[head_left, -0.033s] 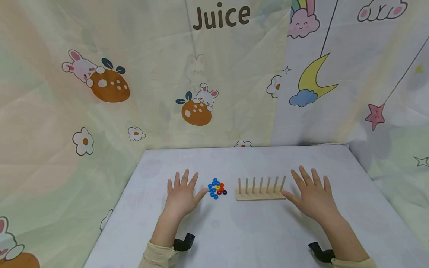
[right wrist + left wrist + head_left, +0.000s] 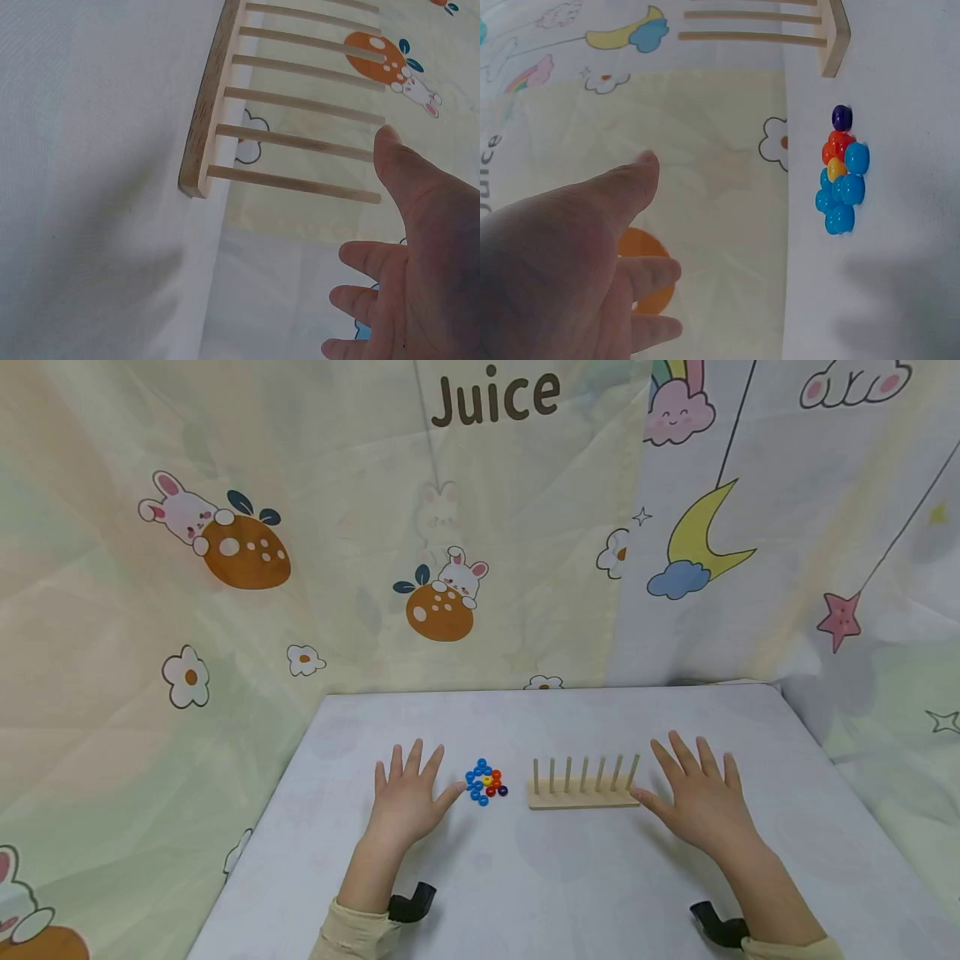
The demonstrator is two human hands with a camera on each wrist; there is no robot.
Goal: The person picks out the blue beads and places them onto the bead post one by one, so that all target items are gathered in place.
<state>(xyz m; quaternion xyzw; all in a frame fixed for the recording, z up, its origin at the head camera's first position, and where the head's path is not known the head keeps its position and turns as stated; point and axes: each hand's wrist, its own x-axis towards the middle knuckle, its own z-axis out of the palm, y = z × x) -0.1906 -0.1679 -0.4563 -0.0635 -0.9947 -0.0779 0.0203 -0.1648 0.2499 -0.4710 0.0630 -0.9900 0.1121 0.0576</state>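
My left hand (image 2: 407,806) hovers over the table's left side, palm down, fingers spread and straight, holding nothing. Its thumb points toward a small cluster of beads: several blue beads (image 2: 853,189), a few red-orange beads (image 2: 840,144), a yellow bead (image 2: 837,169) and a dark purple bead (image 2: 841,118). Right of the beads stands a wooden peg rack (image 2: 583,800), a flat base with a row of several upright bare pegs (image 2: 292,142). Beyond the rack's right end my right hand (image 2: 703,802) is raised with spread fingers, also holding nothing; its thumb tip overlaps the base corner in the head view.
A white-covered table (image 2: 570,877) carries the beads and rack. Behind and beside it hangs a printed cloth (image 2: 345,552) with bunnies, flowers and a moon. Black curved pieces (image 2: 412,903) sit at both wrists, by the beige sleeves (image 2: 356,933).
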